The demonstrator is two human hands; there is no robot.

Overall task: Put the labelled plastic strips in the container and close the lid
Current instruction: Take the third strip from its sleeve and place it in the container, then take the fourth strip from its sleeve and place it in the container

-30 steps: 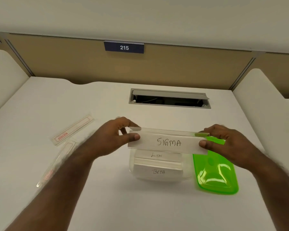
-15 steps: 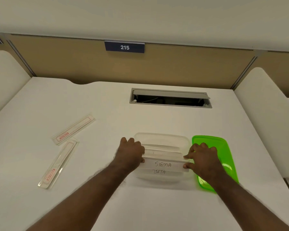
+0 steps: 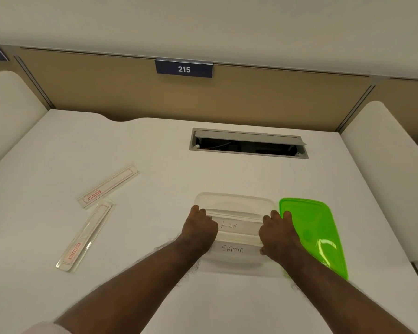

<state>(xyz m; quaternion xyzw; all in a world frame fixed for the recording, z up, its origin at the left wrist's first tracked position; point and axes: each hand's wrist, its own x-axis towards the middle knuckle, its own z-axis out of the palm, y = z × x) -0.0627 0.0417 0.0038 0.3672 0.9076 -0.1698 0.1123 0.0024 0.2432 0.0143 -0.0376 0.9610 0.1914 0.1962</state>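
Note:
A clear plastic container [image 3: 234, 196] stands on the white desk in front of me. Inside it lie a strip labelled LION [image 3: 239, 226] and, nearer to me, a strip labelled SIGMA [image 3: 234, 250]. My left hand [image 3: 199, 229] and my right hand [image 3: 278, 235] reach into the container, fingers curled down, and hold the SIGMA strip by its two ends. The hands also hide both ends of the LION strip. The green lid [image 3: 316, 227] lies flat on the desk, touching the container's right side. Two more strips with red print [image 3: 109, 186] [image 3: 82, 237] lie on the desk at the left.
An open grey cable hatch [image 3: 249, 143] is set into the desk behind the container. A tan partition with a sign reading 215 [image 3: 184, 69] closes the back. White side dividers [image 3: 7, 112] [image 3: 386, 145] bound the desk left and right.
Both hands brought the SIGMA strip down from above the container into it, over the strip marked BETA, which no longer shows. The LION strip is in view again.

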